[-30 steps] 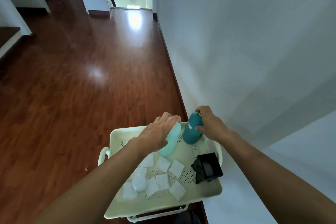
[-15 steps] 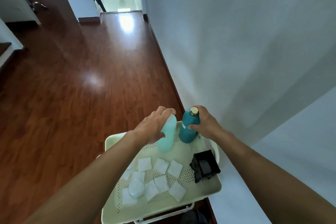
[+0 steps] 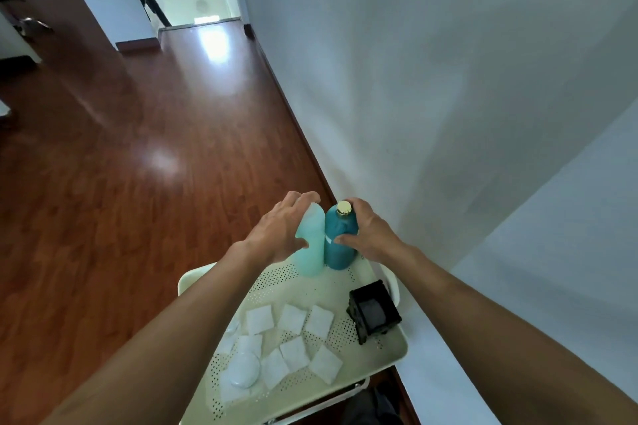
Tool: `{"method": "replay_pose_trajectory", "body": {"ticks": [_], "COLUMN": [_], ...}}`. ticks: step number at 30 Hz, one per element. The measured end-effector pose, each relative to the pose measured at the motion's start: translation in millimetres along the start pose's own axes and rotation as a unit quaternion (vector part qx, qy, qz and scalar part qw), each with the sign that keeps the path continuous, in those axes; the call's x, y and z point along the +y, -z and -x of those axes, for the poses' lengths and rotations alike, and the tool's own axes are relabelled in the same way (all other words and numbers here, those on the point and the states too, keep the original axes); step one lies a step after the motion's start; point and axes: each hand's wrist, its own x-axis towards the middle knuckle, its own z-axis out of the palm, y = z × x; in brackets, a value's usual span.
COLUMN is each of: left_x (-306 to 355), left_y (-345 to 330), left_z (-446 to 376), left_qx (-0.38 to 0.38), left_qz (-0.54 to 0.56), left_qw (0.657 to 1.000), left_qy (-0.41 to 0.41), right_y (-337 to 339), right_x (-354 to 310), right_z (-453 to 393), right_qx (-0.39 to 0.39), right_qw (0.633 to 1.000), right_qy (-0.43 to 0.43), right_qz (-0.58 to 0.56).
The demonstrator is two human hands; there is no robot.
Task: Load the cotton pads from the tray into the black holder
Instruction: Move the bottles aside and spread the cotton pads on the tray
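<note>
Both hands on two bottles at the far end of the tray

The left hand (image 3: 281,235) wraps its fingers round the pale green bottle (image 3: 310,245), and the right hand (image 3: 367,235) grips the dark teal bottle (image 3: 340,241) – the two stand upright, side by side and touching. Nearer on the cream perforated tray (image 3: 390,352) the white square cotton pads (image 3: 293,338) lie scattered flat, a round white lid-like piece (image 3: 243,371) among them – the black holder (image 3: 374,310) sits at the tray's right edge, near the pads but apart from them.

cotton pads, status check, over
Left hand on mint bottle, right hand on teal bottle. Cotton pads loose on tray. Black holder unblocked.
</note>
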Motion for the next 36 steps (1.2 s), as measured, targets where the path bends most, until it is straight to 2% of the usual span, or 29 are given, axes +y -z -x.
{"method": "replay_pose_trajectory", "body": {"ticks": [10, 14, 19, 23, 27, 32, 33, 35, 36], "left_x": [3.8, -0.8, -33.7, -73.3, -98.8, -91.8, -90.8, -144.8, -139.4], "left_y": [-4.0, -1.2, 1.2, 1.4, -1.6, 5.5, 1.7, -14.5, -22.7], "left_z": [13.6, 19.7, 39.6, 66.7, 86.0, 101.0, 102.6, 189.7, 188.0], "left_qx": [-0.009, -0.008, -0.024, -0.048, -0.125, -0.204, -0.212, -0.239, -0.236], "left_qz": [0.009, 0.034, 0.016, -0.001, -0.037, -0.076, -0.097, -0.032, -0.037], "left_qw": [1.0, 0.997, 0.992, 0.986, 0.975, 0.955, 0.955, 0.932, 0.935], "left_qy": [0.028, 0.063, 0.123, 0.158, 0.181, 0.2, 0.186, 0.272, 0.261], "right_y": [1.7, 1.0, -6.2, -34.8, -69.7, -104.6, -105.6, -177.1, -175.5], "right_x": [-13.3, -20.5, -26.3, -36.4, -41.5, -42.3, -41.1, -75.8, -72.3], "right_z": [9.7, 24.4, 59.7, 91.8, 120.7, 136.2, 141.6, 140.9, 144.7], "right_qx": [0.01, 0.04, 0.118, 0.115, 0.059, 0.002, -0.026, -0.179, -0.185], "right_qw": [0.999, 0.998, 0.993, 0.992, 0.996, 0.995, 0.995, 0.973, 0.974], "right_qy": [-0.011, -0.017, 0.016, 0.035, 0.06, 0.091, 0.091, 0.144, 0.128], "right_qz": [0.048, 0.039, 0.009, -0.022, -0.028, -0.032, -0.035, 0.027, 0.026]}}
